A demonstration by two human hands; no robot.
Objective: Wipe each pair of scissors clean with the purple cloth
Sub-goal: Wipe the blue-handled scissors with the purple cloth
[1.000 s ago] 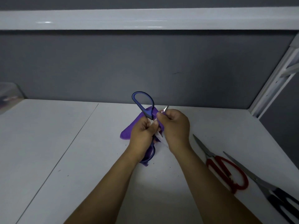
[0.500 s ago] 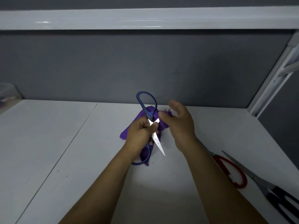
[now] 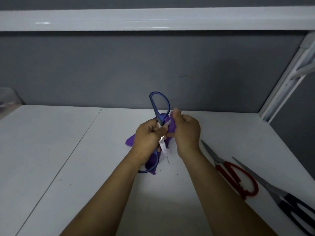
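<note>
My left hand [image 3: 148,135] grips the blue-handled scissors [image 3: 158,106] near the pivot, held open above the white table. One handle loop points up and away, the other hangs below my wrist, and one bare blade points down toward me. My right hand [image 3: 186,133] pinches the purple cloth [image 3: 171,127] around the other blade, whose tip shows just past my thumb. More of the cloth hangs under my left hand. Red-handled scissors [image 3: 238,179] and black-handled scissors [image 3: 288,201] lie on the table to the right.
The white table [image 3: 68,159] has a seam running diagonally on the left. A grey back wall and a white shelf [image 3: 153,19] stand above. A white bracket post [image 3: 286,79] rises at the right, and a clear container [image 3: 6,101] sits at the far left.
My right hand, which had opened and lifted off half a second ago, has closed again with the cloth on the upper blade. The scissors stay in my left hand, slightly tilted.
</note>
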